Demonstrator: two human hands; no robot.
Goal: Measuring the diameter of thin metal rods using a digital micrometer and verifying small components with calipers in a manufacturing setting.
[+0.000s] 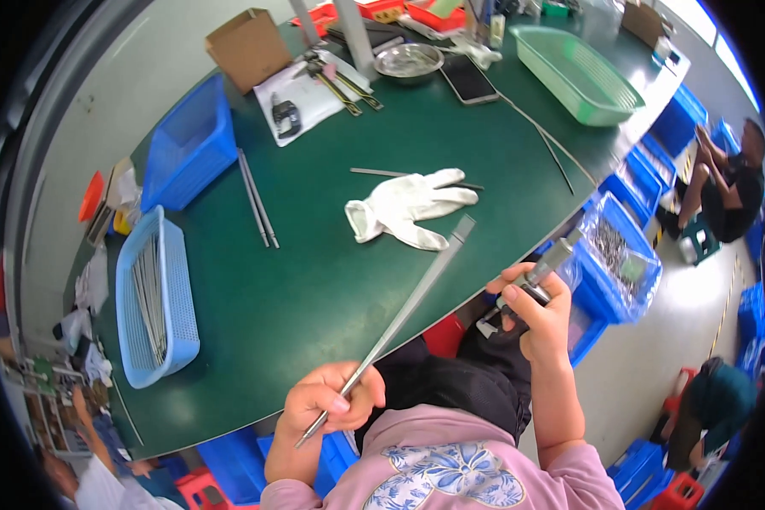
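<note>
My left hand (327,401) is closed around the lower part of a long silver metal rod (406,310). The rod slants up and right over the green table, its far end broader and flatter than the thin end below my fist. My right hand (542,313), past the table's front edge, grips what looks like a micrometer (552,261) with a silver barrel. Fingers hide part of its body. Beyond the rod's tip a white glove (412,204) lies on the table. It rests across a thin rod (376,172), covering its middle.
On the green table (272,331) stand a light-blue basket (187,319) of rods, a blue crate (187,153) and a green tray (561,72). Two loose rods (257,200), a phone (470,81) and a metal bowl (408,61) lie farther back. A parts bin (625,255) stands right.
</note>
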